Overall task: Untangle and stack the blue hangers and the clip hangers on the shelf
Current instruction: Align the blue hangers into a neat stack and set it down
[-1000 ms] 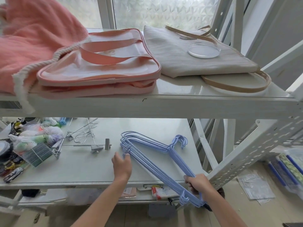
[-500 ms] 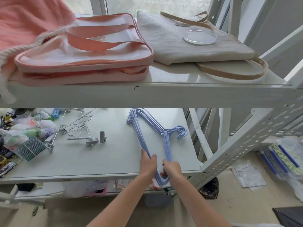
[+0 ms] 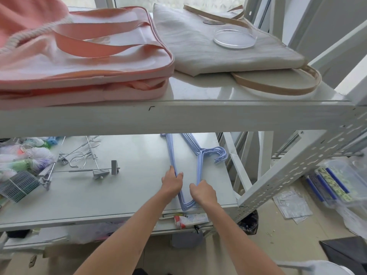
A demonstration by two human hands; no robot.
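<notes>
A stack of several blue wire hangers lies flat on the white middle shelf, hooks pointing right, far end hidden under the upper shelf beam. My left hand grips the stack's left bar. My right hand grips the right bar close to the near corner, which reaches the shelf's front edge. Silver clip hangers lie tangled on the same shelf, to the left of the blue stack, untouched.
Pompoms and a bundle of grey sticks crowd the shelf's left end. The upper shelf carries pink bags, a beige bag and a clear round lid. A perforated diagonal brace stands right.
The blue stack has been swung from lying diagonally to pointing away from me and slid deeper onto the shelf. Both hands came together at its near corner.
</notes>
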